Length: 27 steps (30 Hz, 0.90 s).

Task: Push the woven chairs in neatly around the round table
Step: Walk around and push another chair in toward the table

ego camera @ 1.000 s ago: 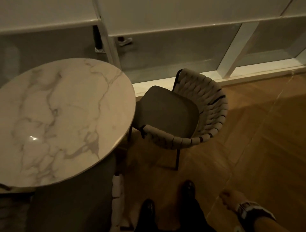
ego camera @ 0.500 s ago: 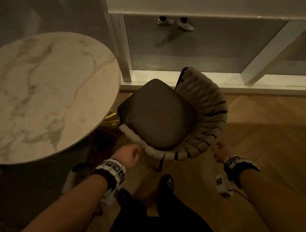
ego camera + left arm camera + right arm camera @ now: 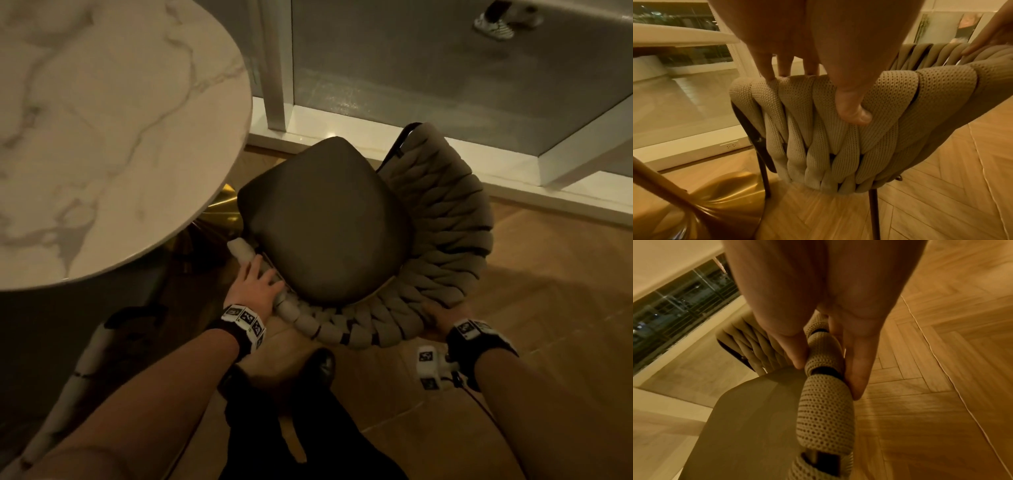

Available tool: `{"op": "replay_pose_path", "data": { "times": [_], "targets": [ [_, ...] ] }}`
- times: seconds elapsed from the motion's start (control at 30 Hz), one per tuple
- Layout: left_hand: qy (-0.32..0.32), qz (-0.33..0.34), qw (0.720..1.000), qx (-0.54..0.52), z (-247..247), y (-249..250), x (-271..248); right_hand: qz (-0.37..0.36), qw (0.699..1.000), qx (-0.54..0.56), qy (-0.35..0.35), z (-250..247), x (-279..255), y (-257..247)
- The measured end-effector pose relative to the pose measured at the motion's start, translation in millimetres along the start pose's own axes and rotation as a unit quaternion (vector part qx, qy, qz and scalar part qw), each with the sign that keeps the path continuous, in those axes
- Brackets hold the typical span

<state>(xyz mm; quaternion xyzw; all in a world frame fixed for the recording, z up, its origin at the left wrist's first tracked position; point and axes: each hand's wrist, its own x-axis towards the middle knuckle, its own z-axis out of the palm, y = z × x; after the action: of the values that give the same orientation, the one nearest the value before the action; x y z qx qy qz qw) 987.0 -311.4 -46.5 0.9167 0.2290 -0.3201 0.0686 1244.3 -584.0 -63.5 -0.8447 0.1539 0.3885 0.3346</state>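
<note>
1. The woven chair stood on the herringbone wood floor just beside the round marble table. Its dark seat cushion sat clear of the tabletop edge, and its open front did not squarely face the table.
2. The left hand gripped the padded woven rim near the armrest end closest to the table. In the left wrist view its fingers hooked over the top of the rim and the thumb pressed into the knit on the outer side.
3. The right hand held the rim further round the backrest; the right wrist view showed the thumb and fingers pinching a knit-wrapped section of the rim between them.
4. Judged from this, the step in hand was taking hold of the chair: both grips were set and the push had not yet been finished.
5. The next move would call for turning the chair so that its seat faced the table, then sliding it in evenly with both hands, keeping its dark legs clear of the table's brass base.
6. At the window behind the chair a pair of light shoes showed.
7. No brand or readable writing appeared; the wristbands bore only black-and-white square marker patterns.
</note>
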Motion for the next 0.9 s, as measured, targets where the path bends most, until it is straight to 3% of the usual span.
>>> {"op": "replay_pose_path", "data": {
  "times": [0.1, 0.3, 0.37, 0.57, 0.7, 0.9],
  "targets": [
    [-0.017, -0.001, 1.000, 0.018, -4.4, 10.2, 0.5, -0.024, 0.998, -0.050, 0.035, -7.8, 7.0, -2.8],
    [-0.052, 0.015, 0.999, 0.005, -7.8, 50.6, -1.5, -0.039, 0.997, -0.055, 0.038, -33.2, -44.7, -63.2],
    [-0.054, 0.017, 0.998, -0.009, -7.2, 60.3, -3.2, -0.050, 0.995, -0.078, 0.042, -43.9, -2.3, -56.2],
    [-0.043, -0.015, 0.995, -0.093, -13.1, 46.0, 0.2, -0.081, 0.991, -0.106, 0.023, -43.0, 40.5, -38.4],
    [-0.035, -0.021, 0.995, -0.096, -5.0, 26.4, 7.0, -0.028, 0.998, -0.057, -0.014, -28.3, 28.1, -3.7],
    [-0.052, -0.011, 0.995, -0.080, -3.4, 33.9, 2.1, -0.029, 0.994, -0.098, -0.025, -33.4, 26.3, -22.8]
  ]
}}
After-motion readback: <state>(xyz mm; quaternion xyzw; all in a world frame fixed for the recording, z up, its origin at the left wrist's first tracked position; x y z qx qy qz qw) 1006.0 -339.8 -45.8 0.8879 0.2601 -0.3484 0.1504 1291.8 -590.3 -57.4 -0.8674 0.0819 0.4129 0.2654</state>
